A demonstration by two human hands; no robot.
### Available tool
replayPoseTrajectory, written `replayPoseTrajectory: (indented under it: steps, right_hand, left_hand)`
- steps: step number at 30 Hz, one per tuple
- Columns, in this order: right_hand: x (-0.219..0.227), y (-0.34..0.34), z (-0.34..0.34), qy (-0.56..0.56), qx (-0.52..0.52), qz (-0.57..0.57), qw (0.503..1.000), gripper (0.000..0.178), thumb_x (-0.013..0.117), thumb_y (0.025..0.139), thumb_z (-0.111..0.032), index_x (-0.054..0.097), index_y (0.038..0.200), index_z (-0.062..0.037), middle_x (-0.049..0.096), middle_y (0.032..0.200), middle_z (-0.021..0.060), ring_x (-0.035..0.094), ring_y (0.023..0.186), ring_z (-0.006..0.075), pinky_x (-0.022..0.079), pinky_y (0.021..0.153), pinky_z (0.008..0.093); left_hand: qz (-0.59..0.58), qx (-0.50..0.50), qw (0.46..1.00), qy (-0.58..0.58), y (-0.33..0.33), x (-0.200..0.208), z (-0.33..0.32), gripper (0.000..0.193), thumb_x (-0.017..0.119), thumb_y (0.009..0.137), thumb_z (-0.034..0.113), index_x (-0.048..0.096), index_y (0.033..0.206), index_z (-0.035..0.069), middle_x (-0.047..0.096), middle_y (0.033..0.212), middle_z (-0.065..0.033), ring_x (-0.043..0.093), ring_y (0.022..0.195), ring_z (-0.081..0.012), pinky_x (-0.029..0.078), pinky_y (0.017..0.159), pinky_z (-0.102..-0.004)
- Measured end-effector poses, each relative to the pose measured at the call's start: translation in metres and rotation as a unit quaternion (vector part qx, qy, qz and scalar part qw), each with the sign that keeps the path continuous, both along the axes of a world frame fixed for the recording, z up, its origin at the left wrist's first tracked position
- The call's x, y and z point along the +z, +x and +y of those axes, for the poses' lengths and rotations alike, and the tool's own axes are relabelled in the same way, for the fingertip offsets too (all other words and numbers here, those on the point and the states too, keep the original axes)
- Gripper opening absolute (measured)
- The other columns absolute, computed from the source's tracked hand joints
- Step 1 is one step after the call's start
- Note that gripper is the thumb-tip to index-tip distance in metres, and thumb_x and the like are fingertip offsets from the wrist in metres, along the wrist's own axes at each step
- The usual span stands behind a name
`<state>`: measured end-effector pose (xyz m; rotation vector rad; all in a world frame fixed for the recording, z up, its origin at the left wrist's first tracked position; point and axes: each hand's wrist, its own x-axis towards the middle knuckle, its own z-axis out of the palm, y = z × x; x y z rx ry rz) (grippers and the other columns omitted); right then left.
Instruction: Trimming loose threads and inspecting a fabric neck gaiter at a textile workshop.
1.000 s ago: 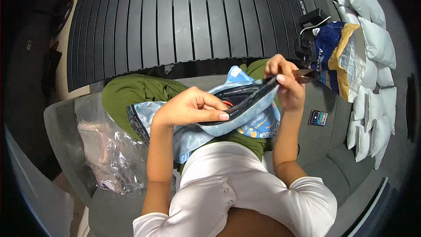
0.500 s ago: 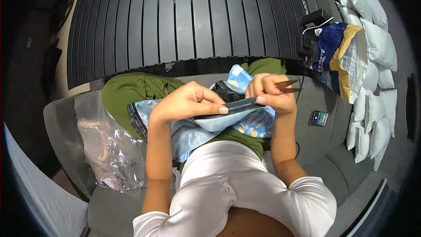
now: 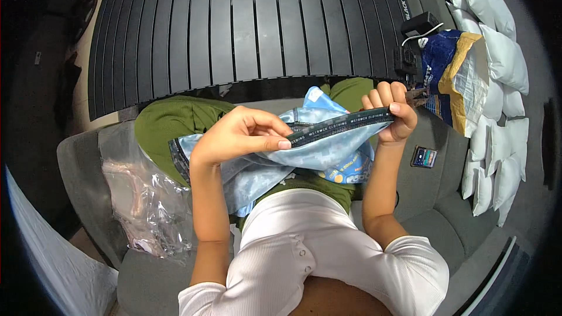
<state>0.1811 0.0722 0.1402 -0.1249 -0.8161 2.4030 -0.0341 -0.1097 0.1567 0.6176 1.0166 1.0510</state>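
1. One rumpled clear plastic bag (image 3: 153, 213) with pale pink contents lay on the grey upholstered sofa (image 3: 79, 178), left of the person's folded, olive-green trousers (image 3: 175, 126).

2. The left hand (image 3: 234, 136) reached over the lap, its thumb and forefinger pinched closed on the near end of a stretched black printed waistband (image 3: 345, 125); the remaining fingers curled loosely above it.

3. That waistband edged a pale blue mottled fabric garment (image 3: 328, 147), which spread across the lap between both hands and drooped below the band, in front of a white ribbed short-sleeved top (image 3: 293, 216).

4. Above the lap stood a black slatted tabletop (image 3: 246, 23), and beneath the garment's right part showed a bright blue printed piece (image 3: 351, 168) with yellow-orange dots, its material unclear.

5. The right hand (image 3: 397, 118) had its thumb pressed on the band's far end and its fingers bent closed, so the waistband slanted upward to the right. Slim dark pointed blades (image 3: 415, 94) jutted out beside it; how they were held could not be told.

6. Farther right were a small dark rectangular object (image 3: 424, 157) on the seat, a black boxy adapter (image 3: 420, 23), an upright blue, yellow and white sack (image 3: 448, 76) and many plump white pouches (image 3: 497, 117).
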Motion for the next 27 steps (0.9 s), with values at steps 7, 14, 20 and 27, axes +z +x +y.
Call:
replayPoseTrajectory:
  steps: [7,14,20,27]
  right_hand:
    - [-0.002,-0.001,-0.006,0.241,-0.027,-0.218,0.945,0.037,0.066,0.067,-0.017,0.030,0.057,-0.0138,0.046,0.078,0.0080,0.048,0.078,0.0153,0.041,0.070,0.0270]
    - [0.000,-0.028,-0.033,0.297,0.156,-0.154,0.929,0.043,0.067,0.063,-0.003,0.026,0.055,-0.0115,0.057,0.078,0.0166,0.055,0.079,0.0236,0.043,0.074,0.0321]
    - [-0.001,-0.024,-0.037,0.278,0.124,-0.120,0.945,0.042,0.063,0.063,0.000,0.025,0.052,-0.0120,0.048,0.061,0.0080,0.048,0.060,0.0194,0.040,0.057,0.0320]
    - [-0.005,-0.017,-0.029,0.078,0.121,0.057,0.988,0.035,0.057,0.062,-0.006,0.024,0.052,-0.0138,0.036,0.056,0.0020,0.039,0.055,0.0197,0.032,0.054,0.0316]
  left_hand:
    - [0.203,0.037,0.974,0.091,0.015,0.015,0.004,0.014,0.069,0.069,0.005,0.062,0.080,0.000,0.061,0.073,-0.0021,0.056,0.067,-0.0080,0.046,0.066,-0.0231]
    - [0.180,0.030,0.981,0.061,0.026,0.017,0.009,0.014,0.065,0.077,0.011,0.059,0.080,-0.001,0.057,0.064,0.0014,0.051,0.063,-0.0038,0.042,0.060,-0.0209]
    - [0.137,0.018,0.989,0.060,0.027,0.007,0.008,0.017,0.063,0.080,0.017,0.061,0.078,0.000,0.053,0.062,0.0021,0.043,0.058,-0.0036,0.035,0.052,-0.0200]
    - [0.249,0.019,0.957,0.145,0.019,-0.008,0.008,0.029,0.057,0.083,0.024,0.061,0.072,-0.002,0.051,0.065,-0.0023,0.041,0.067,-0.0117,0.036,0.062,-0.0252]
